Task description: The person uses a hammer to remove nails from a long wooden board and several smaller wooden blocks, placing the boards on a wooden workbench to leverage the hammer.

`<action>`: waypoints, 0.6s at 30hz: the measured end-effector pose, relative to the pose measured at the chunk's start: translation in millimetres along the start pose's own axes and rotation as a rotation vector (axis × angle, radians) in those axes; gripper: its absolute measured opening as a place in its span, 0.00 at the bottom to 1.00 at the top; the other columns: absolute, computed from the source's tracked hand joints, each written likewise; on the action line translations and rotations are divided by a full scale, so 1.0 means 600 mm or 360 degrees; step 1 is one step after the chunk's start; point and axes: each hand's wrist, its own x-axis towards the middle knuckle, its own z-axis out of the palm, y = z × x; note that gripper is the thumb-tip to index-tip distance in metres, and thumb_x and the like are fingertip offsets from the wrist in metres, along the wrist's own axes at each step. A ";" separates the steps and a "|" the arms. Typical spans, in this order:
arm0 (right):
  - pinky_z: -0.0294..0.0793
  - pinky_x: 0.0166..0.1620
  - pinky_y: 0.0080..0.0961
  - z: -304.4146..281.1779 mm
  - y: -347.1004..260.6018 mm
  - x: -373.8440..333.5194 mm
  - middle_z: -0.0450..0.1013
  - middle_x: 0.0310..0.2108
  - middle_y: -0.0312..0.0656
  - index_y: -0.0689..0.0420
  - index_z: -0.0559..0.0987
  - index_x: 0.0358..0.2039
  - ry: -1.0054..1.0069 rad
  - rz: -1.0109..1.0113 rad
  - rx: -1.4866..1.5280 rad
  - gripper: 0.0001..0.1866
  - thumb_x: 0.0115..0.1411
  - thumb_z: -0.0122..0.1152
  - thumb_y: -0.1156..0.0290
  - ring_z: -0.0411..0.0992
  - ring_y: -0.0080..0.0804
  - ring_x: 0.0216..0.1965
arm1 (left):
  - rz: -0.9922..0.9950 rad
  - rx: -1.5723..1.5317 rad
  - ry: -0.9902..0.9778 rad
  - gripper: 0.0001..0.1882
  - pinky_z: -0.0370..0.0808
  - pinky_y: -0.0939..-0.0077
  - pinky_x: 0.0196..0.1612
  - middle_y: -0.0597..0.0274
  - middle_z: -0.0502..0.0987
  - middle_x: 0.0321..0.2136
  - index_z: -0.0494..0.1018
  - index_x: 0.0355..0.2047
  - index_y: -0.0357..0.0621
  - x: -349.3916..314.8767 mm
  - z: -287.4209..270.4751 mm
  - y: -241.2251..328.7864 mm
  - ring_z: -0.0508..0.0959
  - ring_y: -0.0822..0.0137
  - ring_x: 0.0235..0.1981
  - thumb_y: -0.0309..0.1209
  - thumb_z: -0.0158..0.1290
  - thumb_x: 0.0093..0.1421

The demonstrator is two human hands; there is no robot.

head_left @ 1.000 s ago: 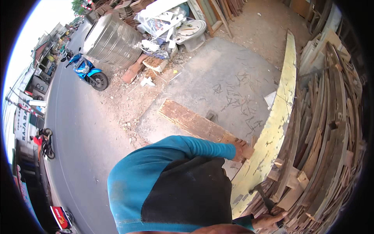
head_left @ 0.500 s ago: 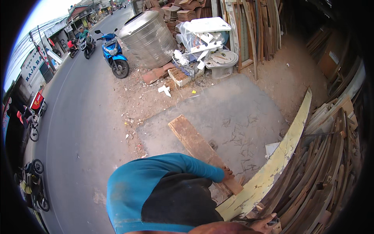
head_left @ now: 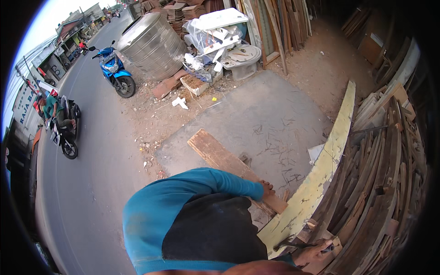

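My left hand [head_left: 266, 188], at the end of a blue sleeve, grips the near end of a worn brown plank [head_left: 215, 153] that lies slanted on the grey concrete slab [head_left: 270, 114]. My right hand [head_left: 316, 251], at the lower edge, holds a dark metal tool [head_left: 288, 244] whose head touches the near end of a long pale yellow board [head_left: 330, 156]. That board leans along a stack of old timber [head_left: 385, 174] on my right. My blue and black clothed shoulder hides the ground below my hands.
A road [head_left: 91, 183] runs down the left, with a rider on a motorcycle [head_left: 62, 126] and a parked blue scooter [head_left: 114, 71]. Beyond the slab stand a steel tank [head_left: 151, 43], white rubble and sanitary ware [head_left: 229, 41], and planks leaning upright [head_left: 275, 23].
The view has swung so the road and far clutter sit differently. A motorcycle rider has moved up the road on the left. Both hands stay on the plank and the tool.
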 end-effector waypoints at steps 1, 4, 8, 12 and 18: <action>0.51 0.25 0.22 0.012 0.007 0.003 0.60 0.18 0.31 0.58 0.69 0.25 0.0004 0.0045 0.0194 0.23 0.67 0.59 0.51 0.56 0.20 0.21 | 0.0028 -0.0011 -0.0005 0.37 0.66 0.46 0.58 0.55 0.65 0.57 0.62 0.62 0.56 -0.022 -0.033 -0.004 0.67 0.48 0.59 0.36 0.62 0.50; 0.59 0.26 0.21 0.030 -0.012 0.013 0.67 0.24 0.32 0.62 0.71 0.30 0.0066 0.0262 0.0074 0.17 0.65 0.61 0.60 0.61 0.20 0.25 | 0.0103 -0.0031 0.0238 0.38 0.69 0.45 0.56 0.53 0.68 0.55 0.68 0.57 0.53 -0.047 -0.108 -0.025 0.69 0.45 0.55 0.38 0.67 0.43; 0.60 0.27 0.23 0.014 -0.071 0.030 0.62 0.22 0.32 0.57 0.71 0.28 -0.0060 -0.0165 -0.0304 0.15 0.60 0.66 0.63 0.58 0.19 0.25 | 0.0374 -0.0349 0.0204 0.44 0.68 0.53 0.60 0.46 0.68 0.55 0.66 0.59 0.49 0.048 -0.020 -0.029 0.67 0.44 0.56 0.47 0.68 0.42; 0.65 0.29 0.27 -0.004 -0.047 0.008 0.66 0.23 0.37 0.59 0.73 0.33 -0.0161 0.0031 -0.0323 0.18 0.61 0.66 0.57 0.62 0.25 0.25 | 0.0396 -0.1105 0.0114 0.42 0.72 0.60 0.56 0.45 0.75 0.49 0.66 0.58 0.41 0.036 -0.012 -0.055 0.75 0.50 0.51 0.35 0.70 0.43; 0.63 0.28 0.30 0.005 -0.077 -0.039 0.64 0.21 0.39 0.58 0.71 0.32 -0.0155 -0.0006 -0.0332 0.19 0.61 0.65 0.55 0.61 0.28 0.24 | 0.0743 -0.1025 0.0119 0.38 0.73 0.62 0.54 0.47 0.77 0.46 0.68 0.56 0.39 0.063 -0.087 0.006 0.77 0.53 0.48 0.32 0.68 0.44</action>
